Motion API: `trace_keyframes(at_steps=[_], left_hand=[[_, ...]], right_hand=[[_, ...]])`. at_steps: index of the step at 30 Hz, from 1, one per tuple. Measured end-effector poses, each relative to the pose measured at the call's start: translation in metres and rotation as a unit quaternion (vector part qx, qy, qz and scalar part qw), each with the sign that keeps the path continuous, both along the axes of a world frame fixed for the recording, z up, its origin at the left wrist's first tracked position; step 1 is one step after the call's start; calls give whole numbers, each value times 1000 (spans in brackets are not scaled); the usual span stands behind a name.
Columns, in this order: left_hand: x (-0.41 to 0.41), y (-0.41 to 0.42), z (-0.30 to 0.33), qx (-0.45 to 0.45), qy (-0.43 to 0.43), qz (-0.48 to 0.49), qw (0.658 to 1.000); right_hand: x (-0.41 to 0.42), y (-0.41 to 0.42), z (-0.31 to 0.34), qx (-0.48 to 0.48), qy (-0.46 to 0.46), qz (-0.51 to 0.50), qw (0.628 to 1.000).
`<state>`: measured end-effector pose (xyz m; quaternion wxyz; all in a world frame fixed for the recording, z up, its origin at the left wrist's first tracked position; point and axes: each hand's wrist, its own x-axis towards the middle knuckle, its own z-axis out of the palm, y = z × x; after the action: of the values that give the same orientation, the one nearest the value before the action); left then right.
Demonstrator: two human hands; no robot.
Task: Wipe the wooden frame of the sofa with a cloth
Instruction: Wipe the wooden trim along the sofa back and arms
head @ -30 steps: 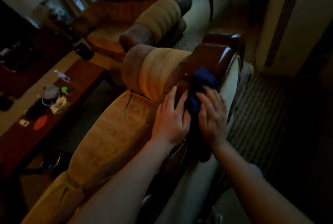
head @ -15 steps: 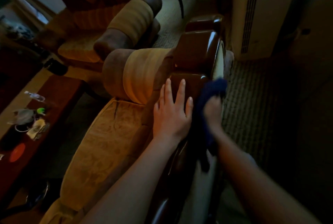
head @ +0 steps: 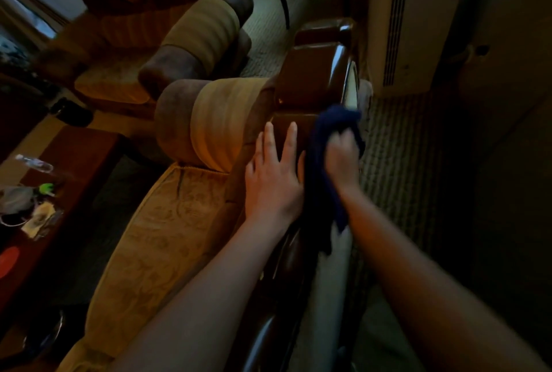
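Head view looks down along the back of a sofa in a dim room, where the polished wooden frame [head: 310, 78] runs from near to far up the middle. The left hand [head: 273, 176] lies flat on the frame's top rail, fingers straight and spread, holding nothing. Just to its right, the right hand [head: 343, 159] has its grip clamped on a dark blue cloth [head: 324, 159]; the hand is blurred, so I cannot make out each finger, but the cloth is bunched over and around it. The cloth's upper part sits against the right edge of the frame, just below the glossy corner block, and its tail hangs down the near side between the two forearms. Left of the frame lies the sofa's gold patterned seat cushion [head: 155, 237], with a rolled arm bolster [head: 209, 123] at its far end. Farther off stands an armchair [head: 167, 45] in matching fabric. On the left a reddish counter [head: 71, 162] carries a clear plastic bottle [head: 34, 163] and some small clutter. A pale unit with vent slots [head: 397, 22] stands against the far right wall.
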<state>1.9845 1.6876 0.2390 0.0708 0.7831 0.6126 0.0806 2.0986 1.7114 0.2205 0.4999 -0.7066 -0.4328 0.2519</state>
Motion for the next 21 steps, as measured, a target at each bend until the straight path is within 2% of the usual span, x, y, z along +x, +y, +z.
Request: trace_keyframes(at_steps=[1,4,6,8,10,12,14,15,17,19,21], left_hand=[[0,0,1,-3,-9,1,1000],[3,0,3,-3,-35,7,999],[2,1,3,-4,-24,-4,1000],[1,1,2,-10,-13,-11,1000],[2,2,3,-11,-36,-3,999],[4,4,5,-3,-61,-5,998],[2,7,8,5,-141,-3,990],[-1,8,9,2,-208,22,978],[-4,8,11,0,-294,114,949],[-4,8,12,24,-289,190,938],[-3,9,10,44,-294,229,927]], right_hand=[[9,22,4,-16,-45,23,999],[26,53,25,-16,50,4,999],[11,16,15,-22,91,36,995],[-19,-61,-9,-17,124,59,990],[-41,-113,-24,-78,172,50,981],[-47,-120,-23,-93,157,43,982],[-41,-95,-8,-44,158,45,985],[-35,-75,1,-2,121,61,991],[-19,-33,14,55,-52,106,991],[-9,-4,26,59,-190,151,968],[-5,1,33,49,-242,170,954]])
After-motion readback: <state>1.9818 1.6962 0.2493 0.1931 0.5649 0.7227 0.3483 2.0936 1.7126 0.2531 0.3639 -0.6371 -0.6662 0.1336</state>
